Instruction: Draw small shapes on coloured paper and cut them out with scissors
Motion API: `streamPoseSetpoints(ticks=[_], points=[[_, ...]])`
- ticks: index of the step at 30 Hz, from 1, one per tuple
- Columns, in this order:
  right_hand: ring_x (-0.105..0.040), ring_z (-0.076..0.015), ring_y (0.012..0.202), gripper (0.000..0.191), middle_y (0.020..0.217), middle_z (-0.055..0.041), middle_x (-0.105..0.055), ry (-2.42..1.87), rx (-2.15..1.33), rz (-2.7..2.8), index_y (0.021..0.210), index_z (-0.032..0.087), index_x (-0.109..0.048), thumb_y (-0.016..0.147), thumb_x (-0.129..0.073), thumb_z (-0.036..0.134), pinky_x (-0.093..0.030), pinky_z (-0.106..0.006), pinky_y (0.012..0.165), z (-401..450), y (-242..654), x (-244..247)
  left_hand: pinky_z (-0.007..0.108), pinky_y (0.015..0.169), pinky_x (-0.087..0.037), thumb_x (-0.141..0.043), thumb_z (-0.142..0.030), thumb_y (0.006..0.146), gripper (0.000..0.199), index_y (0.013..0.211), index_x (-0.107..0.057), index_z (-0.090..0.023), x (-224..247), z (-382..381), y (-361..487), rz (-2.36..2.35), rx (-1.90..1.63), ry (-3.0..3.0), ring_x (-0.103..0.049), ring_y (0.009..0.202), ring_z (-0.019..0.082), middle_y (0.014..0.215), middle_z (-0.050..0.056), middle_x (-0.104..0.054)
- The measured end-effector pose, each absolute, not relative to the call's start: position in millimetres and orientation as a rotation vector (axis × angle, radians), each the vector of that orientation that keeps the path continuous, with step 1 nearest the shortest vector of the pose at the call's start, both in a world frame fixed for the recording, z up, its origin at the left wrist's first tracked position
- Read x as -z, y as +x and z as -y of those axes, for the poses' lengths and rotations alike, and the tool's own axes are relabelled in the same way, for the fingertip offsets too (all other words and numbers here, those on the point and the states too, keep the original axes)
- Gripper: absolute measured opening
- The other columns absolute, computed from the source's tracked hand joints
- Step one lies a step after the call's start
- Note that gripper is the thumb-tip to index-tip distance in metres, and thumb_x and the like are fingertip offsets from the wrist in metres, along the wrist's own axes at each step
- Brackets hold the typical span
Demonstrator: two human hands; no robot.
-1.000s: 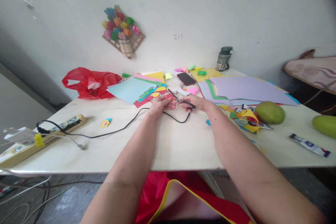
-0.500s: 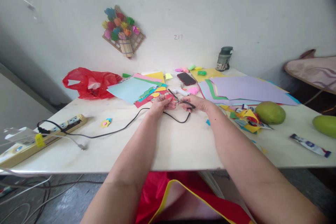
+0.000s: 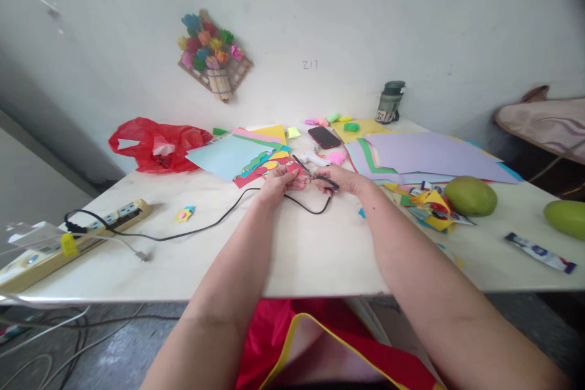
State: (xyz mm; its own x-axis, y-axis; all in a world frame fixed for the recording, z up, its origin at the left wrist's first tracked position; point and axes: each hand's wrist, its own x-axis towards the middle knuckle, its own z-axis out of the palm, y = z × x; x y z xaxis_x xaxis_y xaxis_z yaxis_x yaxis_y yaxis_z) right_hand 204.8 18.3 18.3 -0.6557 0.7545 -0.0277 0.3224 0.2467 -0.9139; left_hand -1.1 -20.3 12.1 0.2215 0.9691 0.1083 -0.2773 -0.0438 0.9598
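My right hand is closed around the handles of black scissors, whose blades point up and left. Close beside it, my left hand pinches a small red paper piece near the blades. A black cord passes beneath my left hand. Cut red and yellow paper shapes lie just behind that hand. A white glue gun rests behind the scissors, next to a pink piece.
Coloured sheets lie at the back right, others behind left. A red bag, power strip, phone, bottle, paper scraps, green fruit and a tube surround the hands.
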Motion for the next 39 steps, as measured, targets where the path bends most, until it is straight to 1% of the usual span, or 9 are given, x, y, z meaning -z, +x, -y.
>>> streamPoseSetpoints(ticks=[7, 15, 21, 25, 30, 34, 39], points=[[-0.046, -0.0066, 0.042, 0.024, 0.054, 0.0034, -0.056, -1.034, -1.345, 2.123, 0.077, 0.017, -0.056, 0.074, -0.067, 0.039, -0.028, -0.02, 0.037, -15.8, 203.7, -21.2, 0.023, 0.058, -0.056, -0.079, -0.034, 0.071, 0.032, 0.074, -0.055, -0.014, -12.2, 20.4, -1.3, -0.8, -1.202, 1.162, -0.069, 0.056, 0.015, 0.068, 0.006, -0.072], [-0.048, -0.0071, 0.042, 0.028, 0.055, 0.0027, -0.057, -1.017, -1.37, 2.117, 0.077, 0.017, -0.057, 0.077, -0.065, 0.044, -0.029, -0.019, 0.036, -17.6, 203.6, -20.2, 0.025, 0.06, -0.056, -0.079, -0.033, 0.07, 0.03, 0.076, -0.058, -0.013, -11.5, 19.7, -2.0, -0.79, -1.196, 1.141, -0.068, 0.056, 0.015, 0.071, 0.007, -0.073], [-0.045, -0.0064, 0.041, 0.024, 0.054, 0.0031, -0.058, -1.051, -1.297, 2.151, 0.08, 0.017, -0.059, 0.077, -0.066, 0.04, -0.029, -0.019, 0.035, -17.6, 201.9, -19.8, 0.024, 0.059, -0.055, -0.079, -0.033, 0.071, 0.029, 0.075, -0.059, -0.012, -12.9, 20.6, -1.2, -0.792, -1.179, 1.153, -0.068, 0.056, 0.015, 0.07, 0.006, -0.072], [-0.046, -0.007, 0.042, 0.023, 0.054, 0.0029, -0.058, -1.041, -1.296, 2.142, 0.081, 0.017, -0.06, 0.077, -0.066, 0.039, -0.03, -0.019, 0.035, -17.7, 201.4, -19.5, 0.025, 0.059, -0.055, -0.078, -0.031, 0.07, 0.026, 0.076, -0.06, -0.012, -13.6, 20.8, -1.2, -0.797, -1.186, 1.135, -0.068, 0.056, 0.015, 0.07, 0.006, -0.072], [-0.049, -0.0078, 0.044, 0.019, 0.053, 0.0033, -0.056, -1.026, -1.318, 2.125, 0.077, 0.017, -0.058, 0.075, -0.069, 0.033, -0.032, -0.018, 0.037, -9.8, 200.0, -27.2, 0.027, 0.058, -0.055, -0.077, -0.029, 0.071, 0.024, 0.076, -0.061, -0.012, -13.6, 21.1, -1.0, -0.788, -1.172, 1.111, -0.068, 0.056, 0.017, 0.069, 0.007, -0.072], [-0.05, -0.0075, 0.044, 0.018, 0.053, 0.0032, -0.056, -1.049, -1.352, 2.085, 0.075, 0.017, -0.056, 0.077, -0.068, 0.03, -0.032, -0.018, 0.037, -1.2, 198.0, -35.4, 0.029, 0.058, -0.056, -0.075, -0.03, 0.073, 0.023, 0.077, -0.06, -0.013, -14.8, 22.2, -0.2, -0.809, -1.162, 1.105, -0.068, 0.055, 0.018, 0.069, 0.007, -0.072], [-0.05, -0.0077, 0.043, 0.017, 0.052, 0.0035, -0.055, -1.073, -1.369, 2.051, 0.075, 0.017, -0.056, 0.077, -0.069, 0.028, -0.033, -0.018, 0.037, 1.6, 196.3, -38.1, 0.027, 0.055, -0.056, -0.074, -0.029, 0.072, 0.023, 0.079, -0.058, -0.014, -15.0, 22.5, -0.2, -0.808, -1.159, 1.099, -0.068, 0.054, 0.018, 0.07, 0.007, -0.072]])
